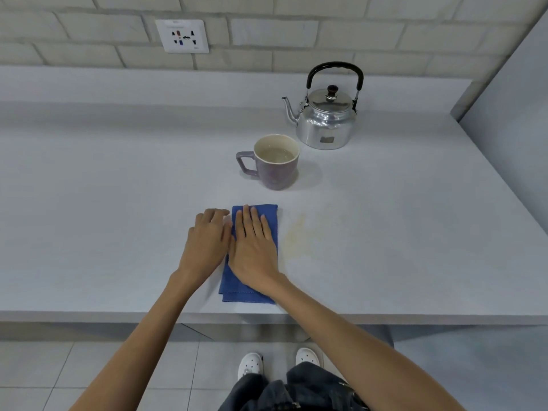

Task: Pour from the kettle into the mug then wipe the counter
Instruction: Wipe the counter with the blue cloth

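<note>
Head view: my right hand lies flat, fingers spread, on the folded blue cloth near the counter edge — my left hand rests loosely curled beside it. Beyond, the filled purple mug stands near the steel kettle.

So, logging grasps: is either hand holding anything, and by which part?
Nothing gripped. The right hand presses flat on the blue cloth; the left hand rests beside it.

One kettle, one mug, one blue cloth under two hands' fingers, one wall socket.
</note>
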`<act>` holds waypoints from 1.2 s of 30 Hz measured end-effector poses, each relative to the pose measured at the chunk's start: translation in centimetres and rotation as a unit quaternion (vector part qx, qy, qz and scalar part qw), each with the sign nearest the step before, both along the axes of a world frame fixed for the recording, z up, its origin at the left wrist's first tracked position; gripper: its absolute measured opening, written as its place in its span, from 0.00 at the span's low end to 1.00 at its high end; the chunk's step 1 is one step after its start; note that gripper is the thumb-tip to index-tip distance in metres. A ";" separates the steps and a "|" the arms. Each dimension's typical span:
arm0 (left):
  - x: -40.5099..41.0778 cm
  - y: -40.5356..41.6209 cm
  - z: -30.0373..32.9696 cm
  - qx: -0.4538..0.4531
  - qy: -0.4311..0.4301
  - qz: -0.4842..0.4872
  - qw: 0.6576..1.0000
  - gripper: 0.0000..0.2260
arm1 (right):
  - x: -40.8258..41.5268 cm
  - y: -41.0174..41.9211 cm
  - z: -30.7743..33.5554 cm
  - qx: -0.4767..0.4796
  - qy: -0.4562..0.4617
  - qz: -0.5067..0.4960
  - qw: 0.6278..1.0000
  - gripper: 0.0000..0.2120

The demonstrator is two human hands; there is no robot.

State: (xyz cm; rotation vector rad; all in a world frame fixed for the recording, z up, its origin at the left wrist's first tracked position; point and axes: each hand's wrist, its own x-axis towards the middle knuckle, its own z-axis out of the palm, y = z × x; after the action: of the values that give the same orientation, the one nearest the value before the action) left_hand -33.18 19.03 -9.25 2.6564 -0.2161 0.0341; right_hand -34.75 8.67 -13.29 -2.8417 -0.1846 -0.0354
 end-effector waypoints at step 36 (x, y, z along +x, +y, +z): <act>-0.1 -2.1 -4.0 0.009 -0.034 -0.065 0.997 0.21 | -5.1 -16.4 0.2 0.007 -0.015 0.011 1.000 0.24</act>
State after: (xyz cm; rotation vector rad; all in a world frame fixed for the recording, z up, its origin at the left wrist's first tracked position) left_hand -33.33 16.96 -13.26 2.6548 -0.4121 0.0825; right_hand -39.87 -7.72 -13.14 -2.8262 -0.2223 -0.0731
